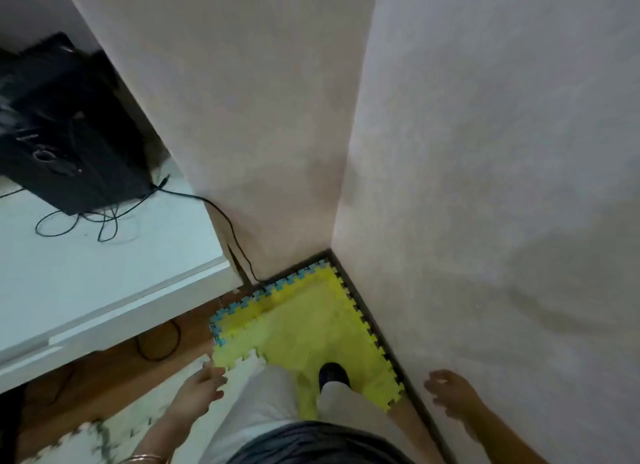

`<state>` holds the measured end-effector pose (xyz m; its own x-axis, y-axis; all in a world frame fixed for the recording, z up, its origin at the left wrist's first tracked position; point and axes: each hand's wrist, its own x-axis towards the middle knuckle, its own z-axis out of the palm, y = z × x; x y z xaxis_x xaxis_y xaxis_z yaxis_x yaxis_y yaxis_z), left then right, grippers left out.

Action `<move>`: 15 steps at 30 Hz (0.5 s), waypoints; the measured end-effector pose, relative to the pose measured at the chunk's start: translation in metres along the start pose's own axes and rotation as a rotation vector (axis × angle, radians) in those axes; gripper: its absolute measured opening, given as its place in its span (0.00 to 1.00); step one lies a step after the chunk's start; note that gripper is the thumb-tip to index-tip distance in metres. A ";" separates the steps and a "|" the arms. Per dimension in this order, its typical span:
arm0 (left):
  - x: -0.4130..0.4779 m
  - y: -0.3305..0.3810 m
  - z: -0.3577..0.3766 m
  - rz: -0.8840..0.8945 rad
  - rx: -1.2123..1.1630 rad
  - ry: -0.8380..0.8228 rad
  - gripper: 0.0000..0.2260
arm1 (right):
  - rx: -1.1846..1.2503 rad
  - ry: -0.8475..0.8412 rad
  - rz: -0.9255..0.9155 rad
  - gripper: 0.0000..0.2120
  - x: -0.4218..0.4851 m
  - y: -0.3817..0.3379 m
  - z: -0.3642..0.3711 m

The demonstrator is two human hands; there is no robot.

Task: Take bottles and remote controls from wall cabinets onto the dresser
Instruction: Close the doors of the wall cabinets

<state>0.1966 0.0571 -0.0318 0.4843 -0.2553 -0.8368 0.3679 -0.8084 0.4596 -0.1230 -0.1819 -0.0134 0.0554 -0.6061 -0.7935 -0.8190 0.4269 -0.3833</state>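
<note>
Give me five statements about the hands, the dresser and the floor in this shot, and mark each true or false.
1. Both hands are empty. True: the left hand and right hand hold nothing.
2. A remote control lies on the white dresser. False: only a black device and loose black cable show there.
3. A yellow foam mat fills the floor corner. True.
4. The person stands barefoot. False: a dark shoe rests on the mat.
5. A bottle is in the right hand. False: no bottle is visible.
</note>
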 end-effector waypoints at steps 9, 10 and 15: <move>-0.030 -0.042 0.009 -0.238 -0.325 0.205 0.18 | -0.076 -0.223 -0.196 0.19 0.046 -0.115 0.002; -0.030 -0.048 0.010 -0.255 -0.360 0.216 0.18 | -0.108 -0.242 -0.206 0.19 0.051 -0.124 0.008; -0.029 -0.068 0.019 -0.356 -0.515 0.242 0.17 | -0.253 -0.299 -0.185 0.03 0.061 -0.149 0.034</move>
<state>0.1427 0.1092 -0.0448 0.4056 0.1552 -0.9008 0.8411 -0.4491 0.3013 0.0214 -0.2597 -0.0210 0.3475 -0.4197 -0.8385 -0.8917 0.1286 -0.4339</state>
